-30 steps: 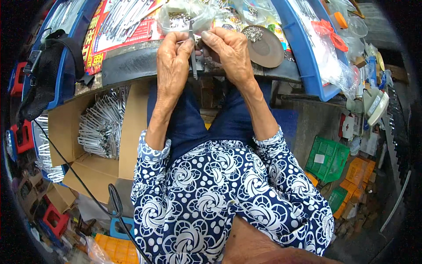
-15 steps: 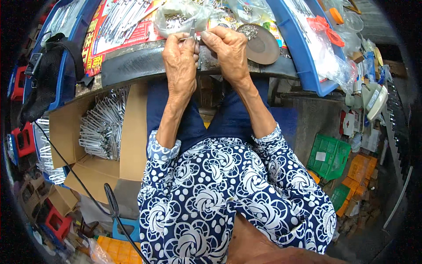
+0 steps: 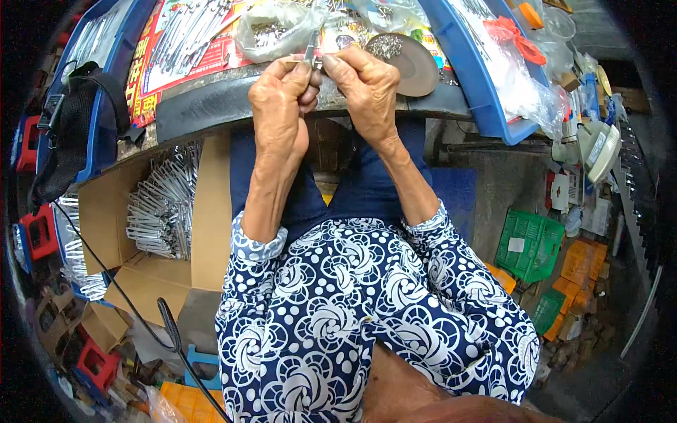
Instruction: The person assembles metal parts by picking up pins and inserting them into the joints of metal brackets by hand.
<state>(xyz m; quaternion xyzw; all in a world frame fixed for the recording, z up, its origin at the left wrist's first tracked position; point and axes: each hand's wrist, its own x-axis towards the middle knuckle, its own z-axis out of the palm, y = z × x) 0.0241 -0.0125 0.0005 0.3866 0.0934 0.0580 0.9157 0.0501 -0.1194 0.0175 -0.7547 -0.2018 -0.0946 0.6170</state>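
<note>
My left hand (image 3: 282, 92) is closed in a pinch on a slim metal strip (image 3: 309, 46), which sticks up past the thumb. Beside it, my right hand (image 3: 368, 88) pinches at the strip's lower end, where a small shiny piece shows between the fingertips; its kind is too small to tell. Both hands are over the front edge of the workbench (image 3: 211, 102). Just beyond them lie an open plastic bag (image 3: 262, 44) of small metal parts and a round brown dish (image 3: 415, 70) with a heap of tiny metal pieces on it.
Blue trays (image 3: 486, 92) of long metal strips flank the bench, with more strips (image 3: 187, 35) on red printed paper. At my left, a cardboard box (image 3: 211, 211) holds many metal pieces. A black strap (image 3: 77, 134) hangs at the left; green crates (image 3: 529, 243) stand at lower right.
My hands stay together at the metal strip, with the left wrist turned slightly and the right fingertips nearer the strip. The whole view has shifted a little.
</note>
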